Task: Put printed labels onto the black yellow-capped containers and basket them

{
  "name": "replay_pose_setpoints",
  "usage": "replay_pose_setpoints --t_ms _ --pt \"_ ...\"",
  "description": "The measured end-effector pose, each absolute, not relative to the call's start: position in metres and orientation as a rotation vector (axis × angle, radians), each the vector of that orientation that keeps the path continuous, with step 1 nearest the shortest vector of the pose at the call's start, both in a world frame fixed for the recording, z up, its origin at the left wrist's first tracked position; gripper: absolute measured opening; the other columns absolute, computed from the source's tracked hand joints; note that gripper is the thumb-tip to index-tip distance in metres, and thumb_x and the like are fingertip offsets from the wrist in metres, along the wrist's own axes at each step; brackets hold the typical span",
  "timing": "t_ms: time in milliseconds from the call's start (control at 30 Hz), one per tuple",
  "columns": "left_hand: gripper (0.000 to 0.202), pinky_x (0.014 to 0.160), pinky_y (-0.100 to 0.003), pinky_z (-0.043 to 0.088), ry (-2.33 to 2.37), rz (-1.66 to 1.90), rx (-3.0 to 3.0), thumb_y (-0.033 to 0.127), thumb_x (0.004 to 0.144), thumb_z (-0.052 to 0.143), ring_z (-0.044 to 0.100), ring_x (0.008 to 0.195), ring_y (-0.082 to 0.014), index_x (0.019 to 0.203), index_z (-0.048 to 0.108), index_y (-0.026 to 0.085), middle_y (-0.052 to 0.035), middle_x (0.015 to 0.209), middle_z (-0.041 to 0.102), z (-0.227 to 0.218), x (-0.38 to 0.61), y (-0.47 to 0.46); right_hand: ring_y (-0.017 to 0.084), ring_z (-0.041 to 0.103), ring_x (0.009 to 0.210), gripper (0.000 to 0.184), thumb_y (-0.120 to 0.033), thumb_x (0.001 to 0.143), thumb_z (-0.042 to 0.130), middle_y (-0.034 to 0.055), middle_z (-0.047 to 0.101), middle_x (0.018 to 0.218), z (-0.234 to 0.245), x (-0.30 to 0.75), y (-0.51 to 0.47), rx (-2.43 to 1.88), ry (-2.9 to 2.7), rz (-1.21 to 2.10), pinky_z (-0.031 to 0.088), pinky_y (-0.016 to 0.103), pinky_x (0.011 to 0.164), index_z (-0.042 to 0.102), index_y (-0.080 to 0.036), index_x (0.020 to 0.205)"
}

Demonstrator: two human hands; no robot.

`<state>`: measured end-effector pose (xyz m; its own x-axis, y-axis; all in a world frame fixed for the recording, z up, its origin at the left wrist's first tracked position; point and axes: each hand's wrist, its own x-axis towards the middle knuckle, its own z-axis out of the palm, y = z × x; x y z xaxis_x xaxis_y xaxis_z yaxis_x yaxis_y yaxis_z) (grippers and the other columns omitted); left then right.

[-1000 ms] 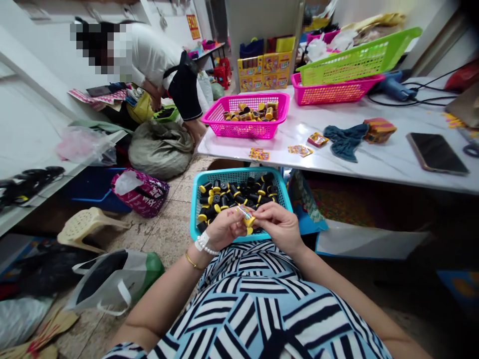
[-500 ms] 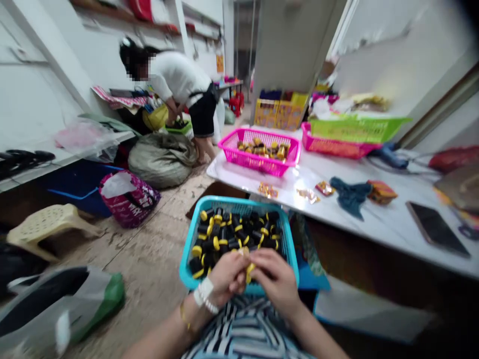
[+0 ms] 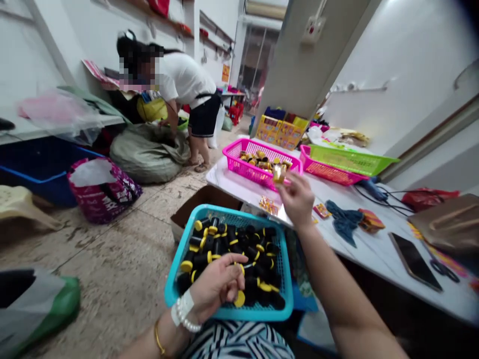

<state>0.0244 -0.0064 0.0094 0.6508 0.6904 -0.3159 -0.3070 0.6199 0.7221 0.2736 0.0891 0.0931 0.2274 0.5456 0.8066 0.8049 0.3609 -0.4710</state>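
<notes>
A teal basket point(image 3: 175, 284) rests on my lap, filled with several small black bottles with yellow caps point(image 3: 239, 244). My left hand point(image 3: 217, 285) hovers over its near side, fingers loosely curled, nothing visibly in them. My right hand point(image 3: 297, 199) is stretched out toward the pink basket point(image 3: 239, 167) on the white table point(image 3: 374, 244). It pinches a small labelled bottle point(image 3: 279, 173) just over the pink basket's near rim. That basket holds several labelled bottles point(image 3: 262, 162).
On the table lie loose labels point(image 3: 268, 204), a teal cloth point(image 3: 344, 222), a phone point(image 3: 413, 259), scissors point(image 3: 445, 269), and stacked pink and green baskets point(image 3: 344, 162). A cardboard box point(image 3: 194, 212) sits below. A person in white point(image 3: 187, 94) bends over a sack point(image 3: 147, 152) across the floor.
My hands have separated: the right one rose from my lap and carried the labelled bottle out to the pink basket, while the left stayed over the teal basket. My view tilted upward.
</notes>
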Motion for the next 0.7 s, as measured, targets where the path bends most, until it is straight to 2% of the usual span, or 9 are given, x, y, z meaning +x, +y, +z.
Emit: replay_pose_setpoints --t_ms 67,167,267,367,433,533,600,700 --pt "0.054 0.044 -0.018 0.028 0.675 0.608 0.733 0.052 0.074 0.078 0.041 0.041 -0.0029 0.106 0.060 0.011 0.0006 0.066 0.063 0.005 0.015 -0.008 0.020 0.069 0.079 0.034 -0.027 0.080 0.071 0.0083 0.073 0.109 0.107 0.293 0.118 -1.426 -1.496 -0.248 0.059 0.039 0.078 0.073 -0.024 0.114" --pt "0.046 0.046 -0.018 0.030 0.812 0.650 0.917 0.052 0.081 0.071 0.044 0.045 -0.0043 0.103 0.062 0.012 0.0007 0.068 0.062 -0.003 -0.004 -0.015 0.018 0.069 0.072 0.029 -0.029 0.086 0.065 0.0066 0.076 0.102 0.088 0.289 0.112 -1.485 -1.589 -0.204 0.058 0.036 0.075 0.073 -0.022 0.113" --pt "0.038 0.051 -0.020 0.038 0.961 0.734 1.134 0.048 0.085 0.067 0.050 0.054 -0.0078 0.102 0.064 0.014 0.0009 0.071 0.060 -0.008 -0.022 -0.021 0.018 0.071 0.081 0.021 -0.031 0.093 0.059 0.0044 0.077 0.093 0.040 0.257 0.066 -1.446 -1.889 0.037 0.057 0.033 0.078 0.076 -0.023 0.103" --pt "0.033 0.052 -0.022 0.041 1.002 0.731 1.196 0.044 0.087 0.062 0.052 0.055 -0.0090 0.102 0.063 0.015 0.0007 0.073 0.060 -0.010 -0.031 -0.021 0.020 0.071 0.094 0.025 -0.038 0.093 0.061 0.0061 0.075 0.105 -0.007 0.227 0.029 -1.585 -2.116 0.210 0.055 0.031 0.085 0.074 -0.025 0.110" --pt "0.032 0.050 -0.022 0.041 0.998 0.708 1.188 0.043 0.088 0.060 0.051 0.052 -0.0086 0.101 0.062 0.014 0.0003 0.074 0.061 -0.012 -0.029 -0.020 0.023 0.069 0.097 0.035 -0.045 0.092 0.062 0.0083 0.074 0.106 -0.027 0.211 0.024 -1.771 -2.142 0.188 0.054 0.034 0.087 0.071 -0.023 0.117" --pt "0.030 0.051 -0.022 0.041 0.979 0.674 1.201 0.041 0.087 0.061 0.050 0.052 -0.0091 0.099 0.064 0.014 -0.0002 0.072 0.062 -0.011 -0.017 -0.018 0.028 0.065 0.102 0.043 -0.050 0.090 0.062 0.0128 0.072 0.103 -0.035 0.189 0.039 -1.987 -2.175 0.077 0.052 0.037 0.086 0.069 -0.017 0.116" --pt "0.029 0.051 -0.022 0.041 0.948 0.646 1.214 0.039 0.086 0.062 0.050 0.052 -0.0096 0.098 0.065 0.014 -0.0004 0.070 0.061 -0.008 -0.007 -0.017 0.030 0.064 0.103 0.037 -0.046 0.088 0.065 0.0151 0.071 0.105 -0.030 0.176 0.050 -2.035 -2.246 0.059 0.051 0.037 0.083 0.069 -0.015 0.108" --pt "0.029 0.051 -0.022 0.041 0.931 0.653 1.211 0.040 0.086 0.062 0.050 0.053 -0.0096 0.098 0.066 0.014 -0.0006 0.071 0.061 -0.002 0.000 -0.014 0.027 0.067 0.092 0.031 -0.042 0.084 0.070 0.0129 0.074 0.097 -0.019 0.168 0.054 -2.011 -2.325 0.110 0.050 0.034 0.074 0.069 -0.017 0.101"
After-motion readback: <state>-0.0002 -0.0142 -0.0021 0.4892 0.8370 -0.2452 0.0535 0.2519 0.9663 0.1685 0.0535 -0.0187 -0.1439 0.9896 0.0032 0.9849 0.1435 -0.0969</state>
